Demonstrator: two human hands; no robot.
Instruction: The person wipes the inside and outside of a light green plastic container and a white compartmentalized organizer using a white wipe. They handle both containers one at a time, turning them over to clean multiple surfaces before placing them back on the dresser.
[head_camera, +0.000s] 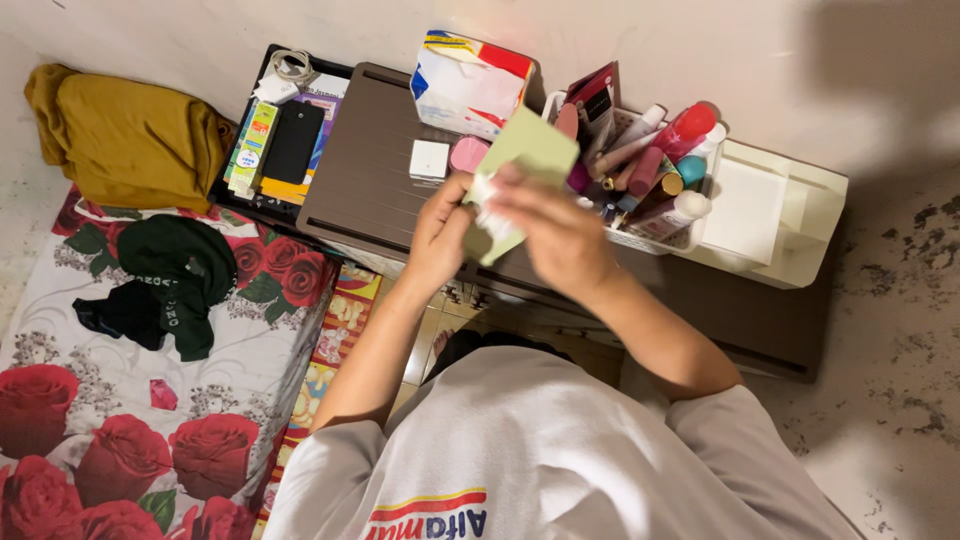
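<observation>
Left hand (440, 235): raised over the near edge of the bench, fingers curled shut on the lower left part of a pale green card, with something small and white pinched against it.
Right hand (555, 230): laid over the right side of the same card, fingers closed on it; blurred, so the exact grip is unclear.
Pale green card (528, 150): flat, tilted, held between both hands above the bench, its far corner pointing towards the tissue box.
Bench (360, 185): low, dark brown, standing against the far wall.
Tissue box (468, 82): white with red and blue, at the far edge of the bench.
White square pad (429, 160): flat on the bench, just left of the hands.
Pink round case (466, 153): beside the pad, touching the card's edge in view.
White basket (640, 240): right of the hands, packed with tubes and bottles in pink, red and white.
Cream organiser (780, 215): right of the basket, on the bench.
Black tray (235, 195): left of the bench, holding a dark phone (293, 142), boxes and a coiled cable.
Mattress (130, 400): near left, rose-patterned sheet, with dark green clothing (175, 270) on it.
Mustard cloth (125, 135): bunched at the far left.
</observation>
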